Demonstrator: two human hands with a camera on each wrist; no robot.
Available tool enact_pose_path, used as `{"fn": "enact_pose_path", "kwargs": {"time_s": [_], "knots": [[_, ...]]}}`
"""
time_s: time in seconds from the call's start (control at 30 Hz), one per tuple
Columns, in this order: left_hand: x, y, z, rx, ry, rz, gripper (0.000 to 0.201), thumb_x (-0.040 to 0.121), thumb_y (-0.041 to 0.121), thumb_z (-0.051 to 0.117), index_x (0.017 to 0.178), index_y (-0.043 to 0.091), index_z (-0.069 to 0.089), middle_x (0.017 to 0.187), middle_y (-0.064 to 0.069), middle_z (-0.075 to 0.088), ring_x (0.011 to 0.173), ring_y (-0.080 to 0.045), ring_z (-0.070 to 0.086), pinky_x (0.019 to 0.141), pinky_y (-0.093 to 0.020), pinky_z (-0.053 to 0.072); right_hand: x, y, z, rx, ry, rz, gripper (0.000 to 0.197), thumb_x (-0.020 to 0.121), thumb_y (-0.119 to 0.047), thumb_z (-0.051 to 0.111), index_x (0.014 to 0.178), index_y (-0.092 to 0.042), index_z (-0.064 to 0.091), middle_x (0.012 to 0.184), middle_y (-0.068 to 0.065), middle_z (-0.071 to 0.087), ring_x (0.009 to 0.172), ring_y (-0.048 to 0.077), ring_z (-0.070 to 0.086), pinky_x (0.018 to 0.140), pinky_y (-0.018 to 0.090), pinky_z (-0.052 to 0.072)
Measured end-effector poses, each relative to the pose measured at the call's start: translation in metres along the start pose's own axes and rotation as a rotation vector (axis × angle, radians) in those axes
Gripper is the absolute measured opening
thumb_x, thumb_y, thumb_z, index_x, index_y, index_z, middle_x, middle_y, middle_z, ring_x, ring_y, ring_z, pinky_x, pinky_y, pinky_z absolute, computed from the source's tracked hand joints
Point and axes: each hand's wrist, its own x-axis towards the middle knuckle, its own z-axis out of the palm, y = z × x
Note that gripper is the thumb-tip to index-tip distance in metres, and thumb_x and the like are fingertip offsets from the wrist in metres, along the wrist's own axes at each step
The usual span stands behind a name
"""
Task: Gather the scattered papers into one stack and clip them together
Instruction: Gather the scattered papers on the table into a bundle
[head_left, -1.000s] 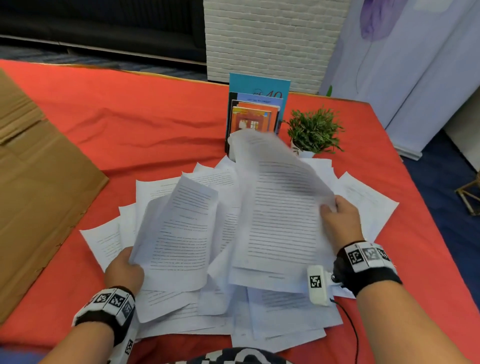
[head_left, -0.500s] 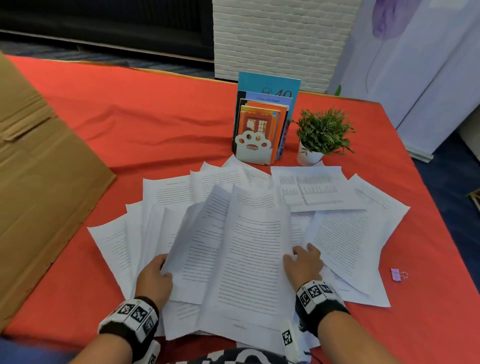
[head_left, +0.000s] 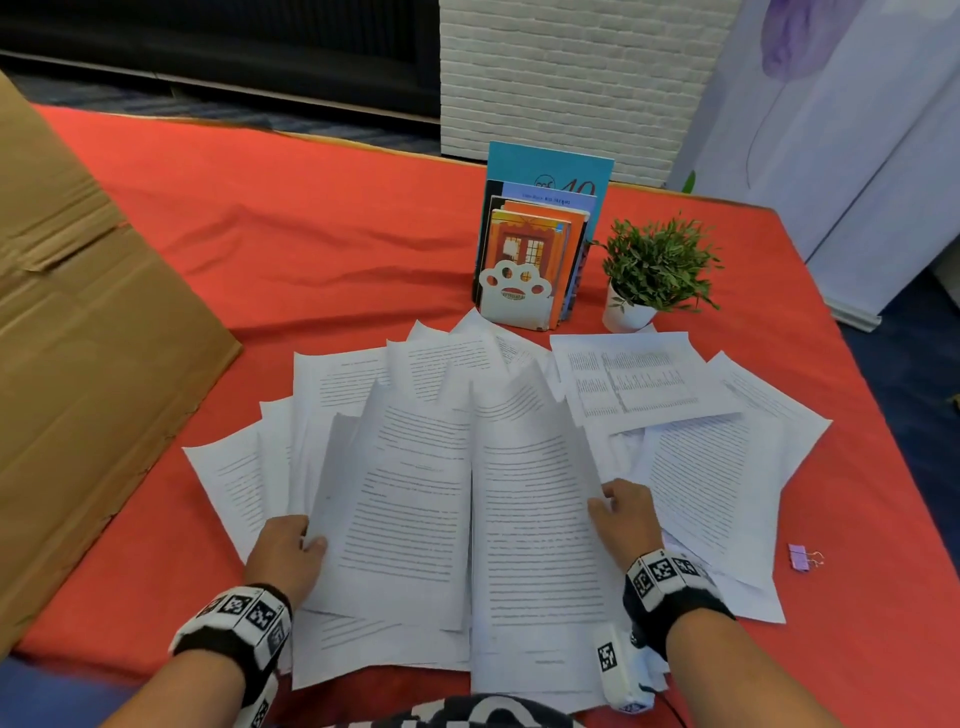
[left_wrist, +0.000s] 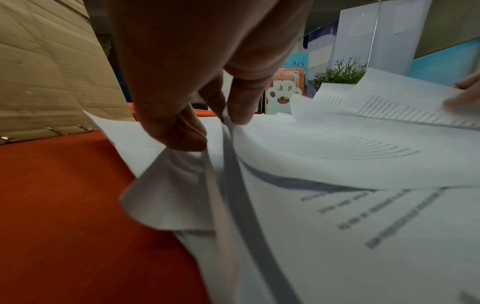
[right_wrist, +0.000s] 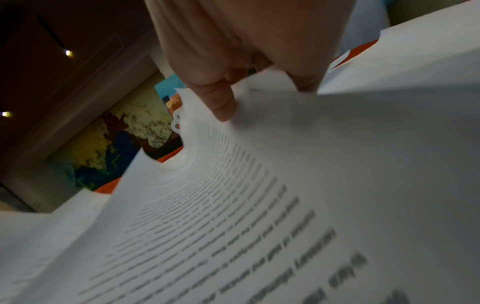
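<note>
At lower centre, the left hand and right hand each pinch sheets of the papers, still fanned, unstacked; the clip lies unused at lower right.

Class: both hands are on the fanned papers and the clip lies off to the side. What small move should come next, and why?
Probably draw both hands inward. The left hand pinches sheet edges, the right hand holds the tallest sheet, yet the papers still fan widely, so the binder clip should wait.
</note>
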Motion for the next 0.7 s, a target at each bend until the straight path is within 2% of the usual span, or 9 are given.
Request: {"fn": "enact_pose_path", "kwargs": {"time_s": [0.13, 0.2, 0.3, 0.4, 0.43, 0.5, 0.6, 0.67, 0.7], "knots": [[-0.004, 0.000, 0.008, 0.091, 0.053, -0.078, 0.041, 0.083, 0.020, 0.063, 0.120, 0.001, 0.061, 0.137, -0.014, 0.048, 0.119, -0.035, 0.052, 0.106, -0.041, 0.040, -0.007, -0.004, 0.018, 0.047, -0.197, 0.065, 0.007, 0.086, -0.011, 0.056, 0.082, -0.016, 0.055, 0.081, -0.001, 0.057, 0.077, 0.019, 0.056, 0.059, 0.020, 0.040], [-0.005, 0.000, 0.009, 0.051, 0.027, -0.060, 0.042, 0.085, 0.016, 0.062, 0.122, -0.002, 0.058, 0.134, -0.016, 0.049, 0.116, -0.034, 0.054, 0.104, -0.040, 0.042, -0.015, -0.009, 0.023, 0.096, -0.236, 0.070, 0.015, 0.087, -0.012, 0.054, 0.075, -0.020, 0.051, 0.076, -0.004, 0.055, 0.074, 0.015, 0.052, 0.061, 0.020, 0.039], [-0.009, 0.004, 0.001, 0.030, 0.049, -0.033, 0.030, 0.086, 0.008, 0.055, 0.115, 0.000, 0.061, 0.117, -0.020, 0.062, 0.108, -0.037, 0.058, 0.096, -0.042, 0.046, -0.017, -0.015, 0.018, 0.137, -0.116, 0.064, 0.023, 0.087, -0.006, 0.049, 0.068, -0.018, 0.045, 0.069, -0.003, 0.052, 0.067, 0.015, 0.048, 0.055, 0.019, 0.035], [-0.013, 0.010, -0.013, -0.104, 0.204, -0.018, 0.022, 0.082, -0.007, 0.048, 0.097, 0.001, 0.061, 0.097, -0.021, 0.064, 0.095, -0.040, 0.060, 0.081, -0.041, 0.047, -0.007, -0.012, -0.001, 0.146, 0.052, 0.062, 0.005, 0.089, -0.006, 0.050, 0.088, -0.009, 0.054, 0.080, 0.003, 0.056, 0.077, 0.022, 0.052, 0.065, 0.026, 0.041], [-0.016, 0.013, -0.018, -0.133, 0.259, -0.010, 0.023, 0.080, -0.009, 0.047, 0.095, 0.003, 0.059, 0.095, -0.020, 0.063, 0.092, -0.039, 0.059, 0.077, -0.039, 0.046, 0.000, -0.007, -0.007, 0.114, 0.082, 0.073, 0.010, 0.090, -0.008, 0.050, 0.098, -0.009, 0.056, 0.088, 0.004, 0.057, 0.083, 0.023, 0.053, 0.073, 0.027, 0.042], [-0.021, 0.019, -0.027, -0.199, 0.354, 0.001, 0.032, 0.080, -0.011, 0.046, 0.102, 0.009, 0.055, 0.096, -0.016, 0.061, 0.090, -0.036, 0.058, 0.075, -0.037, 0.044, 0.013, 0.006, -0.015, -0.002, 0.096, 0.096, 0.017, 0.091, -0.009, 0.050, 0.103, -0.004, 0.059, 0.095, 0.007, 0.055, 0.091, 0.027, 0.055, 0.081, 0.032, 0.043], [-0.031, 0.032, -0.039, -0.363, 0.403, -0.027, 0.062, 0.081, -0.014, 0.043, 0.130, 0.024, 0.041, 0.095, -0.009, 0.056, 0.081, -0.029, 0.054, 0.073, -0.034, 0.042, 0.021, 0.022, -0.013, -0.088, 0.095, 0.120, 0.016, 0.084, -0.005, 0.056, 0.080, 0.010, 0.063, 0.083, 0.019, 0.063, 0.077, 0.030, 0.062, 0.068, 0.038, 0.051], [-0.028, 0.031, -0.044, -0.318, 0.374, -0.002, 0.070, 0.082, -0.013, 0.044, 0.137, 0.029, 0.037, 0.096, -0.008, 0.056, 0.082, -0.029, 0.056, 0.076, -0.036, 0.045, 0.013, 0.030, -0.005, -0.094, 0.015, 0.139, 0.016, 0.085, -0.004, 0.056, 0.078, 0.009, 0.061, 0.084, 0.018, 0.059, 0.073, 0.025, 0.057, 0.062, 0.032, 0.046], [-0.022, 0.027, -0.043, -0.217, 0.336, 0.035, 0.064, 0.081, -0.012, 0.045, 0.133, 0.024, 0.045, 0.097, -0.011, 0.059, 0.086, -0.032, 0.059, 0.077, -0.037, 0.047, 0.008, 0.033, 0.000, -0.107, -0.028, 0.149, 0.013, 0.087, -0.006, 0.055, 0.079, 0.004, 0.058, 0.089, 0.018, 0.058, 0.076, 0.024, 0.054, 0.065, 0.029, 0.042]]}}
